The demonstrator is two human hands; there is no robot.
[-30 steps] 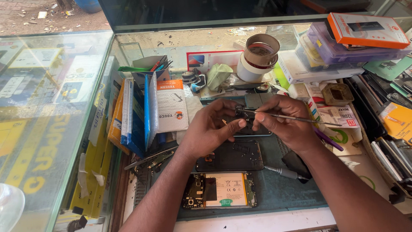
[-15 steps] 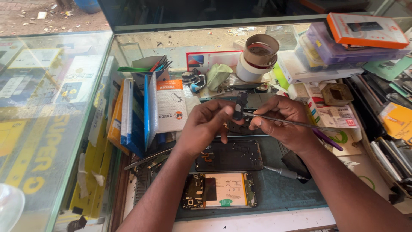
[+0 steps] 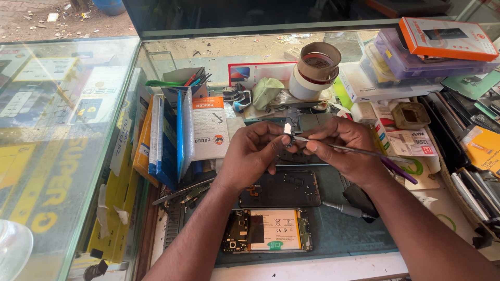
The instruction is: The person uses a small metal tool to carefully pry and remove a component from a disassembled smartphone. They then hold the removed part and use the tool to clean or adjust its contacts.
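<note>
Both hands meet mid-bench, left hand (image 3: 255,153) pinching a small part (image 3: 288,128), right hand (image 3: 344,148) gripping tweezers (image 3: 354,151); the opened phone (image 3: 268,230) lies unassembled near the front edge.

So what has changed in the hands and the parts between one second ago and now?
Both hands rose a little off the mat. The left hand now lifts a small part higher, and the right hand brings the tweezers to it. Unchanged: the open phone, the dark frame, the screwdriver and the tape rolls lie where they were.
</note>
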